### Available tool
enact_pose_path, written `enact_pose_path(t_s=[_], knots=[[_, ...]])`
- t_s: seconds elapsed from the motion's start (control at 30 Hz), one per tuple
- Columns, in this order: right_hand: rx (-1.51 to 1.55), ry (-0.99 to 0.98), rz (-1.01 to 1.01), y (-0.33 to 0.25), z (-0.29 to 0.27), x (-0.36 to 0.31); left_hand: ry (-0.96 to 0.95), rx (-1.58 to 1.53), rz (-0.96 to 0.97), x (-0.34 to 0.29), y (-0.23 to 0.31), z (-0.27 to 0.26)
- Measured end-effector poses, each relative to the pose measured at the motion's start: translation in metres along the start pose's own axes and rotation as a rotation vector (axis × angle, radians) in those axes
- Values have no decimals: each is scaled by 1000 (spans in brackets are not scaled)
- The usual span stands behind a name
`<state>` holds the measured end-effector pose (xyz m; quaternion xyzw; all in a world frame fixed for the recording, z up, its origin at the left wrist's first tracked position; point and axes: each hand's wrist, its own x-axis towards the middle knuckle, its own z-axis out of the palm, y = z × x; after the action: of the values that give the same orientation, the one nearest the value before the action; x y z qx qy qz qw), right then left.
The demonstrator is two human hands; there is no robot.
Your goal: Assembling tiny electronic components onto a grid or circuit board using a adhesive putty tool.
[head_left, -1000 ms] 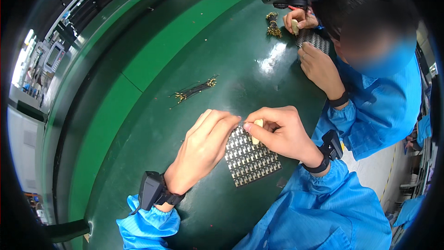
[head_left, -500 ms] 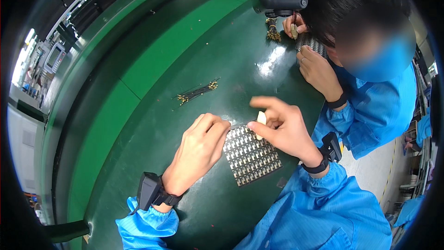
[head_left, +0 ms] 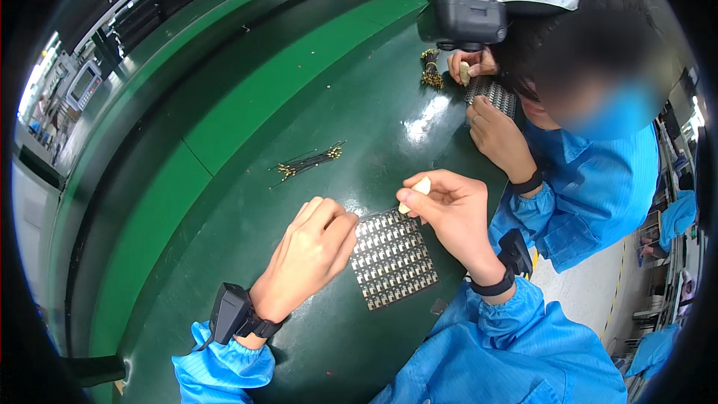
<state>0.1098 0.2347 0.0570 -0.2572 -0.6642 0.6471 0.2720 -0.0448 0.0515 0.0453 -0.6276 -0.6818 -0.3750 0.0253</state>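
Head view: here's the board (head_left: 393, 260), flat on the tabletop (head_left: 247, 247), nearer its near edge. My right hand (head_left: 455, 215) is at the board's top right corner, fingers pinching a pale tool (head_left: 423, 185). My left hand (head_left: 308, 245) is by the top left corner, fingers curled in; what they pinch, I can't tell. Wires (head_left: 309, 163) lie toward the tabletop's far edge.
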Motion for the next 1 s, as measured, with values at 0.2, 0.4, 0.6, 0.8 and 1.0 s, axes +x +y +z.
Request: enact_pose_path(t_s=[0.2,0.4,0.6,0.8,1.0], knots=[[18,-27,-35,22,18,7,16,15,11,-1,-6,6],[-48,-44,-47,33,21,3,16,2,0,-8,-6,7],[-102,-31,-103,40,21,3,24,-8,2,-9,-8,10],[-136,-40,-161,42,20,2,45,-9,10,-10,-9,12],[-153,-34,-194,47,19,3,46,-8,3,-9,-8,12]])
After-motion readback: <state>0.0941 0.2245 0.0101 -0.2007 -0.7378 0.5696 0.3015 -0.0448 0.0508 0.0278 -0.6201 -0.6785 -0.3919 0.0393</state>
